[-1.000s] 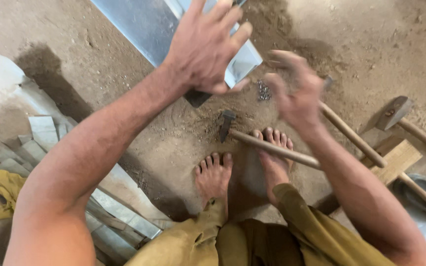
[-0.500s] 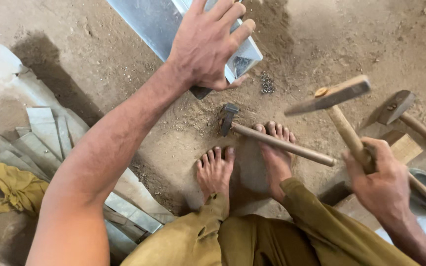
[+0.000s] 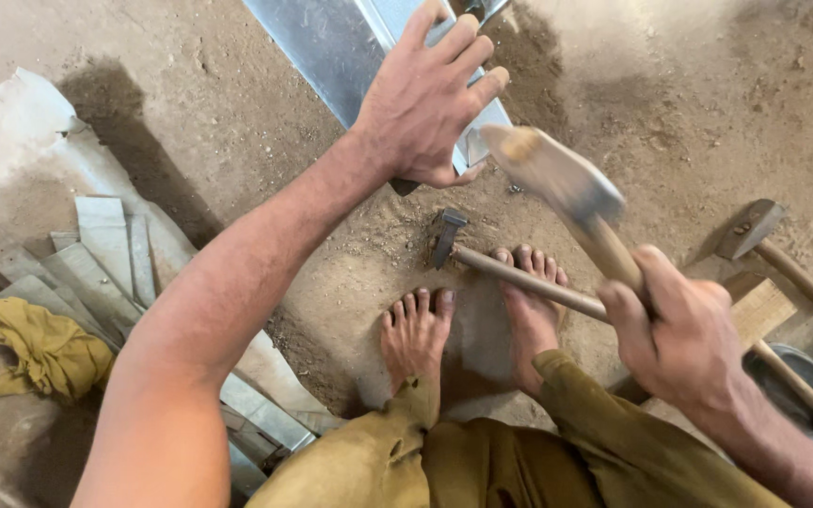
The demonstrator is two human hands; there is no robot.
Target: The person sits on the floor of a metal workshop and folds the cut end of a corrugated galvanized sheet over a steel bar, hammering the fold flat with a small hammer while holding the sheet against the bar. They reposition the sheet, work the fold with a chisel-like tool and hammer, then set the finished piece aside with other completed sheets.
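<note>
My left hand (image 3: 430,99) lies flat on the near end of a shiny folded metal sheet piece (image 3: 336,52), pressing it onto the dirt floor. My right hand (image 3: 684,329) grips the wooden handle of a mallet (image 3: 557,183); its blurred head hangs just right of the left hand, above the ground. A metal-headed hammer (image 3: 449,235) rests on the floor in front of my bare feet (image 3: 416,334), its long handle crossing my right toes.
Cut metal strips (image 3: 105,254) and a yellow cloth (image 3: 44,353) lie at the left. Another hammer (image 3: 755,230) and a wooden block (image 3: 764,310) sit at the right. Small dark nails (image 3: 515,188) dot the dirt near the sheet.
My right hand picked up the mallet from the right side and swung it toward the sheet. The left hand stayed pressed on the metal.
</note>
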